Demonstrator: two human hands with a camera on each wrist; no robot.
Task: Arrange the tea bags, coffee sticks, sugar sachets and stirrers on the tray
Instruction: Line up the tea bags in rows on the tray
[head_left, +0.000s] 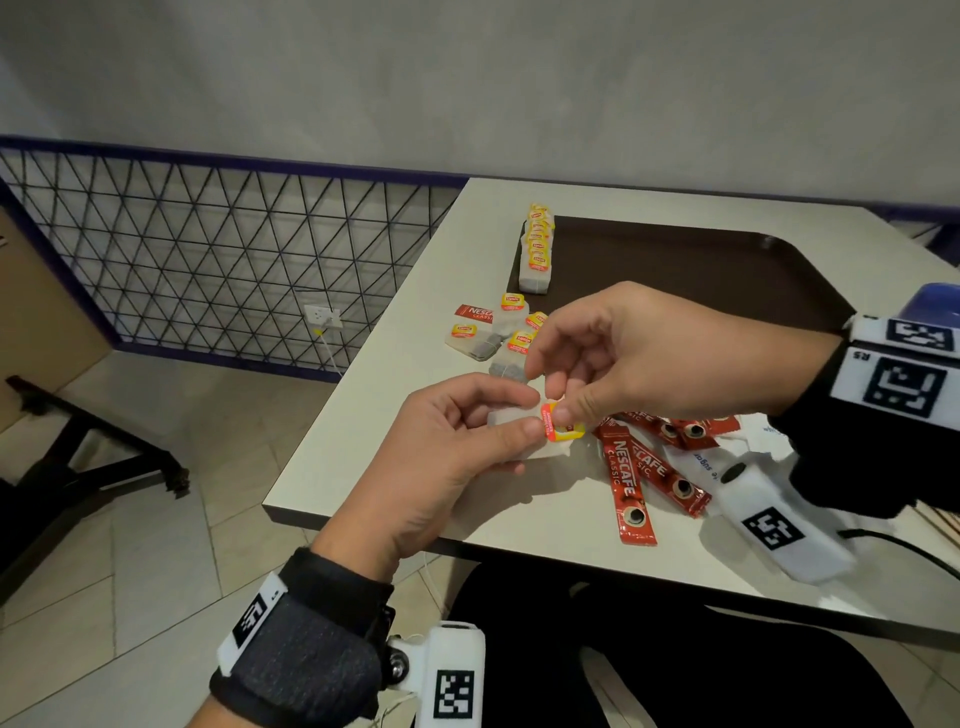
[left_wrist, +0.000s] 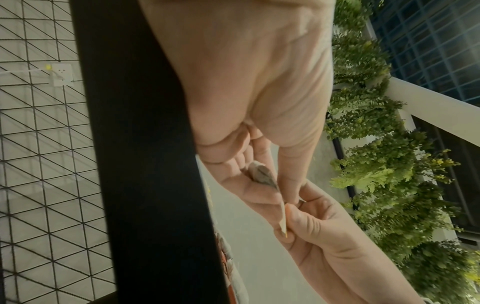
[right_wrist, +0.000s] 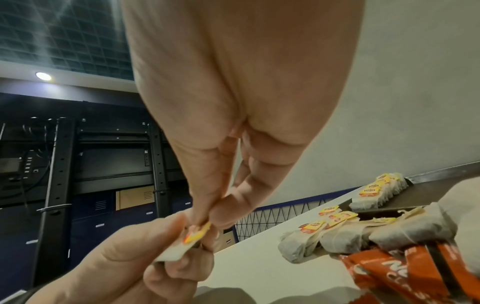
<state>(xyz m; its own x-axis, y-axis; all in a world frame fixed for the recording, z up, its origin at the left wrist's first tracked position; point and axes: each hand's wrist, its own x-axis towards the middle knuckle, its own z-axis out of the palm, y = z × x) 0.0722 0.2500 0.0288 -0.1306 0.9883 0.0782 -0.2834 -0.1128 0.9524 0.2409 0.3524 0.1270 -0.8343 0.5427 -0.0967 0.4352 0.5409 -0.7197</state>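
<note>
Overhead, I see my left hand (head_left: 447, 441) gripping a tea bag (head_left: 511, 418) above the table's (head_left: 395, 415) near edge while my right hand (head_left: 639, 353) pinches its tag (head_left: 558, 428), with loose bags (head_left: 498, 338) beyond, a row of bags (head_left: 536, 249) on the tray's (head_left: 727, 270) left end, and coffee sticks (head_left: 639, 467) by my right wrist. From the left wrist, thumb and fingers (left_wrist: 259, 191) clamp the bag (left_wrist: 262, 172) edge-on and the right hand (left_wrist: 324, 236) nips its lower end. From the right wrist, thumb and forefinger pinch the tag (right_wrist: 196, 233), the left hand (right_wrist: 116, 267) holds the bag (right_wrist: 172, 252), and the tray (right_wrist: 428, 193) lies beyond.
</note>
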